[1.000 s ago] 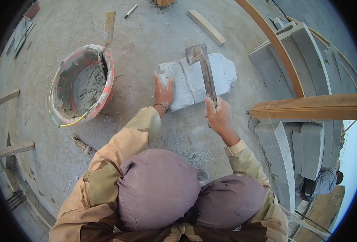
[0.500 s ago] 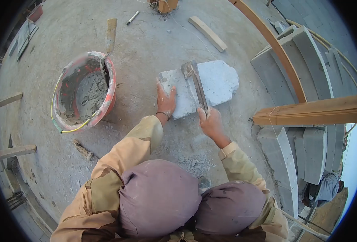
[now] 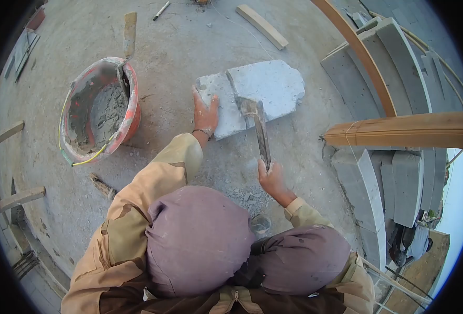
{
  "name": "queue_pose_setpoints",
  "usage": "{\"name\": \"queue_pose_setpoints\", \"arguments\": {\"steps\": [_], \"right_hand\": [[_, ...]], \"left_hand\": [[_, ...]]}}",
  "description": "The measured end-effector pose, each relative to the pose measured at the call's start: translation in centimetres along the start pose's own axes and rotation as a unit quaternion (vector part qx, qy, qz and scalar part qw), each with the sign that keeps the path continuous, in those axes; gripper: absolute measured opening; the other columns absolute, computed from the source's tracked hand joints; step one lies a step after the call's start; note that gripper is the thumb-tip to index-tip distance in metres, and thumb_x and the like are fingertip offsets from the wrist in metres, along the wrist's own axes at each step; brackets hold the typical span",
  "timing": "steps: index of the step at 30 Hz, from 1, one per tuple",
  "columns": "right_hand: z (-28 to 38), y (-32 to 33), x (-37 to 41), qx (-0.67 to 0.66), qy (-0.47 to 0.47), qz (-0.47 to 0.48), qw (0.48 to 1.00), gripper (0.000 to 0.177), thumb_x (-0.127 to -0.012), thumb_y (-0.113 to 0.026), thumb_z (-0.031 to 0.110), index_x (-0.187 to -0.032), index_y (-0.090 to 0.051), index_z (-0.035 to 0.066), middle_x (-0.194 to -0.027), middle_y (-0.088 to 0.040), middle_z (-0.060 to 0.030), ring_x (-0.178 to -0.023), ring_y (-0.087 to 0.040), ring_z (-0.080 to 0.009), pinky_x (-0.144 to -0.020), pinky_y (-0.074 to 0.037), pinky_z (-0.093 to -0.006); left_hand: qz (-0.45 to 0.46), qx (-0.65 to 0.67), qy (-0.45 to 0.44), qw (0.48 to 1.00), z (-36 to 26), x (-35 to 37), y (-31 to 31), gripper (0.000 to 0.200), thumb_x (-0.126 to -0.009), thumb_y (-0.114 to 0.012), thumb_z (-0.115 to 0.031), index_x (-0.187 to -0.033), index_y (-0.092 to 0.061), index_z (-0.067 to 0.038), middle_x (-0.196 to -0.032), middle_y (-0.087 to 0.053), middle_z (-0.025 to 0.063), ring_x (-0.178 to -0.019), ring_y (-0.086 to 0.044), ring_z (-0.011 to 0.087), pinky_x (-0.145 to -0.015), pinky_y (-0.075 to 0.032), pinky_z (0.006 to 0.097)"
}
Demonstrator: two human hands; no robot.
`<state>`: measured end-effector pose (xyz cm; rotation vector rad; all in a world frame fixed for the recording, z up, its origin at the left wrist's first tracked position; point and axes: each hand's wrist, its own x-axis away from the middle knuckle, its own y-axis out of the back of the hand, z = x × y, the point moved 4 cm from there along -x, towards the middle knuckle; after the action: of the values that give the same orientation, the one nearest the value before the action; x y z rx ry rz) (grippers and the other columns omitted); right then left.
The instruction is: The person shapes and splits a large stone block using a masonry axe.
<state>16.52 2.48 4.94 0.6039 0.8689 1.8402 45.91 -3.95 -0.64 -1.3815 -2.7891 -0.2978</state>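
A pale aerated concrete block (image 3: 268, 83) lies on the dusty concrete floor, a rough groove running across its top. My left hand (image 3: 206, 114) rests flat against the block's left end, fingers stretched and thumb apart. In my right hand (image 3: 274, 180) is the handle of a hatchet (image 3: 261, 133), gripped near its lower end. The hatchet's head overlaps the block's near half, at the groove. Left of the block stands a red bucket (image 3: 134, 112) partly filled with wet grey mortar (image 3: 108, 112). A trowel (image 3: 130, 34) leans at the bucket's far rim, handle up.
Stacked concrete blocks (image 3: 362, 183) stand along the right, with a wooden beam (image 3: 393, 131) projecting over them. A wood strip (image 3: 263, 26) and a marker (image 3: 162, 10) lie beyond the block. Crumbs and a small cup (image 3: 260, 224) are near my knees. Another person (image 3: 412, 243) shows at lower right.
The hatchet's head has come nearer to me, from the block's far edge to its near half. My right hand has drawn back; my left hand stays on the block.
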Motion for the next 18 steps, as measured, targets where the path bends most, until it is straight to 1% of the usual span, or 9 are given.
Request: {"name": "queue_pose_setpoints", "arguments": {"steps": [3, 5, 7, 9, 10, 12, 15, 17, 18], "right_hand": [[1.3, 1.2, 0.2, -0.046, -0.029, 0.021, 0.998, 0.026, -0.101, -0.065, 0.016, -0.081, -0.066, -0.002, -0.058, -0.057, -0.0223, -0.052, -0.06, -0.0417, -0.052, -0.046, -0.0432], [6.4, 6.6, -1.5, -0.115, -0.051, 0.001, 0.992, 0.027, -0.104, -0.063, 0.016, -0.082, -0.065, -0.001, -0.059, -0.06, -0.0163, -0.052, -0.062, -0.0286, -0.052, -0.046, -0.0394], [9.8, 10.7, -2.3, -0.194, 0.02, -0.077, 0.978, 0.027, -0.107, -0.06, 0.018, -0.088, -0.062, -0.001, -0.066, -0.063, -0.0089, -0.055, -0.058, -0.0146, -0.052, -0.044, -0.033], [13.9, 14.6, -3.2, -0.364, 0.04, -0.129, 0.921, 0.023, -0.109, -0.057, 0.019, -0.099, -0.06, 0.0, -0.078, -0.064, -0.005, -0.061, -0.053, -0.0095, -0.055, -0.043, -0.0275], [13.9, 15.0, -3.8, -0.367, 0.038, -0.138, 0.919, 0.023, -0.109, -0.057, 0.019, -0.099, -0.06, 0.0, -0.078, -0.064, -0.005, -0.061, -0.053, -0.0095, -0.055, -0.043, -0.0275], [14.6, 16.3, -3.9, -0.369, 0.201, -0.198, 0.886, 0.02, -0.11, -0.055, 0.019, -0.105, -0.058, 0.0, -0.083, -0.065, -0.0055, -0.062, -0.052, -0.0093, -0.057, -0.043, -0.0248], [11.3, 12.6, -2.5, -0.422, 0.146, -0.145, 0.883, 0.016, -0.108, -0.058, 0.016, -0.106, -0.06, 0.001, -0.085, -0.066, -0.0071, -0.066, -0.056, -0.012, -0.059, -0.045, -0.0262], [4.9, 6.8, -0.2, -0.214, 0.029, -0.077, 0.973, 0.014, -0.105, -0.063, 0.016, -0.101, -0.063, 0.002, -0.079, -0.067, -0.0086, -0.061, -0.061, -0.0178, -0.056, -0.046, -0.0309], [4.0, 6.1, 1.0, -0.223, 0.024, -0.085, 0.971, 0.014, -0.105, -0.063, 0.016, -0.101, -0.063, 0.002, -0.079, -0.067, -0.0086, -0.061, -0.061, -0.0178, -0.056, -0.046, -0.0309]], "left_hand": [[0.0, -0.031, -0.007, 0.999, 1.9, -0.3, -0.1, 0.091, -0.101, -0.063, -0.036, -0.164, -0.011, 0.005, -0.161, -0.035, 0.0352, -0.15, -0.038, 0.0455, -0.123, -0.031, 0.0447], [0.001, -0.024, 0.012, 1.0, -0.2, -0.1, -0.1, 0.091, -0.101, -0.063, -0.036, -0.164, -0.011, 0.006, -0.161, -0.036, 0.0352, -0.15, -0.038, 0.0454, -0.123, -0.032, 0.0449], [-0.004, -0.036, 0.009, 0.999, 0.3, -0.2, -0.2, 0.091, -0.101, -0.064, -0.036, -0.164, -0.012, 0.006, -0.16, -0.037, 0.0354, -0.149, -0.04, 0.0453, -0.123, -0.032, 0.0447], [-0.004, -0.049, 0.002, 0.999, 0.8, -0.2, -0.2, 0.091, -0.101, -0.064, -0.035, -0.164, -0.013, 0.006, -0.159, -0.038, 0.0356, -0.148, -0.041, 0.0452, -0.122, -0.033, 0.0446], [-0.006, -0.032, -0.013, 0.999, 0.7, -0.4, -0.1, 0.09, -0.101, -0.064, -0.035, -0.163, -0.014, 0.007, -0.158, -0.039, 0.035, -0.147, -0.042, 0.0444, -0.122, -0.034, 0.0444], [0.003, -0.017, -0.035, 0.999, 0.4, -0.7, -0.1, 0.089, -0.101, -0.065, -0.034, -0.163, -0.015, 0.007, -0.157, -0.041, 0.0345, -0.146, -0.044, 0.0435, -0.121, -0.034, 0.0442], [0.031, 0.015, -0.036, 0.999, 0.0, -0.7, 0.5, 0.087, -0.101, -0.065, -0.032, -0.163, -0.017, 0.007, -0.156, -0.043, 0.0324, -0.145, -0.045, 0.041, -0.121, -0.035, 0.0441], [0.063, 0.032, -0.009, 0.997, -0.7, -0.5, 1.5, 0.085, -0.101, -0.064, -0.029, -0.162, -0.018, 0.008, -0.157, -0.043, 0.0308, -0.147, -0.043, 0.0389, -0.121, -0.034, 0.0431], [0.07, 0.022, -0.014, 0.997, -0.2, -0.5, 2.5, 0.085, -0.101, -0.064, -0.029, -0.162, -0.018, 0.008, -0.157, -0.043, 0.0308, -0.147, -0.043, 0.0389, -0.121, -0.034, 0.0431]]}}
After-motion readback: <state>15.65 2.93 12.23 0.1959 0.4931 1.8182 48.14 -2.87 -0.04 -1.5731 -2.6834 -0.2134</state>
